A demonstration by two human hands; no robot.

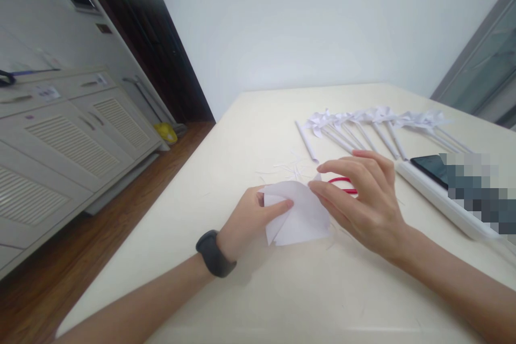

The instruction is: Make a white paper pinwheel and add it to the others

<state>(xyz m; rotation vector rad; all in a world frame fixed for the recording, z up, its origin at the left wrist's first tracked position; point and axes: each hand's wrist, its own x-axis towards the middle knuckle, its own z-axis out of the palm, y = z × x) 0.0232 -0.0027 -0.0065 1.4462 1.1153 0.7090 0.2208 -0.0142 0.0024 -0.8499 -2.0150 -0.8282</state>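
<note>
**Mei:** While both hands are down on the cream-coloured tabletop (250, 129), tell me what each one has.

**Jun:** The left hand (245, 220), with a black band (213, 253) on its wrist, pinches the near-left edge of a white folded paper piece (300, 215); the forefinger lies flat on top and the thumb is tucked under a flap. The right hand (365, 201) hovers over the far-right side, fingers (346, 167) spread and lightly curled, with the thumb tip touching the paper's upper corner.

**Mei:** Where does the paper lie?

**Jun:** Flat on the table between the two hands, near the front edge, with several flaps overlapping like a fan.

**Mei:** How far along would you say it is?

**Jun:** I'd judge this piece partly folded: the flaps are gathered but it has no stick. A row of finished white paper pinwheels on rolled paper sticks (374, 123) lies well behind, and one bare white rolled paper stick (306, 141) sits apart on their left, so I'd guess joining is left.

**Mei:** Anything else nearby?

**Jun:** Thin white paper trimmings (288, 168) lie just behind the paper, something red (342, 184) shows under the right hand, perhaps scissor handles, and a dark phone (429, 167) rests on a long white box (439, 200) at the right.
</note>
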